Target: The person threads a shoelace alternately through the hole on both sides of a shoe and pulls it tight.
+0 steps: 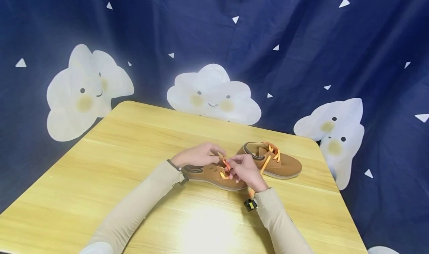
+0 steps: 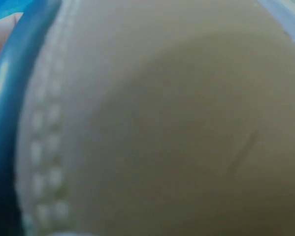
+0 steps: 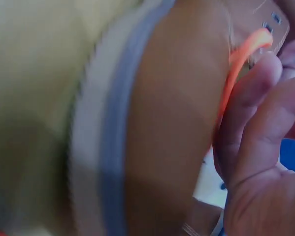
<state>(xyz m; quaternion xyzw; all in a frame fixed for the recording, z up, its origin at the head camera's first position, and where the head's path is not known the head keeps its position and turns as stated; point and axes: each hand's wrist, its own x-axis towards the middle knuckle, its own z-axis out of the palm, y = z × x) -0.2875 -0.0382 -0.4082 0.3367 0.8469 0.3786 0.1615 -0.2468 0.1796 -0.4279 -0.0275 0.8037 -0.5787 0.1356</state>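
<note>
A brown shoe with an orange lace lies on the table, mostly behind my hands. My right hand pinches the lace over the front of this shoe. In the right wrist view, the lace runs up along the fingers, beside the eyelets. My left hand arches over the shoe's opening, thumb and forefinger pinching the lace close to the right fingertips. The left wrist view is filled by a blurred, stitched brown shoe side, with a dark rounded edge at left.
A second brown shoe stands just behind and to the right, toe pointing right, its orange lace threaded with an end hanging down. Both are on a wooden table. A dark blue curtain with cloud prints hangs behind the far edge.
</note>
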